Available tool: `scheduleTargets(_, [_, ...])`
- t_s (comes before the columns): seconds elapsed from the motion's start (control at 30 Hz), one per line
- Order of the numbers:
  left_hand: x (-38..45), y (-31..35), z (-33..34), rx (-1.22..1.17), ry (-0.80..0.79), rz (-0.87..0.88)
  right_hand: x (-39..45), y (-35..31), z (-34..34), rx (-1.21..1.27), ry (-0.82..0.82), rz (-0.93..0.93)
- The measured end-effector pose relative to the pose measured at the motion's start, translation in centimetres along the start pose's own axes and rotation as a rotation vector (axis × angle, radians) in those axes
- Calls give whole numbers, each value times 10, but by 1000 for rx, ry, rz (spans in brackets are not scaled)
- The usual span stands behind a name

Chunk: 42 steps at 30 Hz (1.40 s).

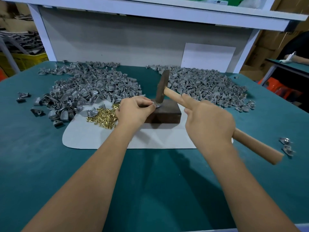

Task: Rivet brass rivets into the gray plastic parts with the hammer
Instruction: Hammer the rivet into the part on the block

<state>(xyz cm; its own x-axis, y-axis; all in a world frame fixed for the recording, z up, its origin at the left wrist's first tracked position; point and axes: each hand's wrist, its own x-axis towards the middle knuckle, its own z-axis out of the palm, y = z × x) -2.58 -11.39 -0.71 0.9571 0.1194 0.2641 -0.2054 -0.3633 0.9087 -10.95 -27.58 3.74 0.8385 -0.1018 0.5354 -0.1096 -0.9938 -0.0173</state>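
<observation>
Pinching gray part point(156, 104) on block point(164, 113) with left hand point(133, 111); right hand point(209, 121) gripping hammer point(161, 87), touching part.

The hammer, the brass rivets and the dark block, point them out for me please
hammer point(160, 87): head view, on the dark metal head.
brass rivets point(103, 117): head view, middle of the loose pile.
dark block point(164, 114): head view, on its front face.

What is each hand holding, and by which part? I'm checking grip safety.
The right hand grips the hammer midway along its wooden handle. The left hand pinches a gray plastic part by its edge on the dark block.
</observation>
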Motion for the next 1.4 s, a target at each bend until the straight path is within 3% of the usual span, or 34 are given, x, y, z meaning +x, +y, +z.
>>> scheduleTargets(0.13, [0,0,1,30,16,3,3,2,-3,50,175,63])
scheduleTargets(0.27, [0,0,0,30,1,11,-3,4,3,-42,3,-31])
scheduleTargets(0.47, [-1,-1,0,18,2,9,8,4,0,107,191,47])
scheduleTargets(0.73, [-1,0,-1,65,3,15,12,21,29,327,-102,256])
scheduleTargets(0.9, [-2,0,-2,95,16,10,12,39,36,201,-223,401])
scheduleTargets(1.03, [-1,-2,-2,54,-3,28,13,38,30,51,-314,348])
scheduleTargets(1.13, [-1,-1,-1,37,-2,39,22,26,17,-46,-181,276])
scheduleTargets(1.23, [-1,-1,-1,38,9,42,42,2,9,240,-27,77])
scheduleTargets(1.3, [0,-1,-2,40,-2,65,54,-20,10,425,-113,-63])
scheduleTargets(1.4, [2,-3,-4,21,-38,112,65,-42,22,462,-255,-205])
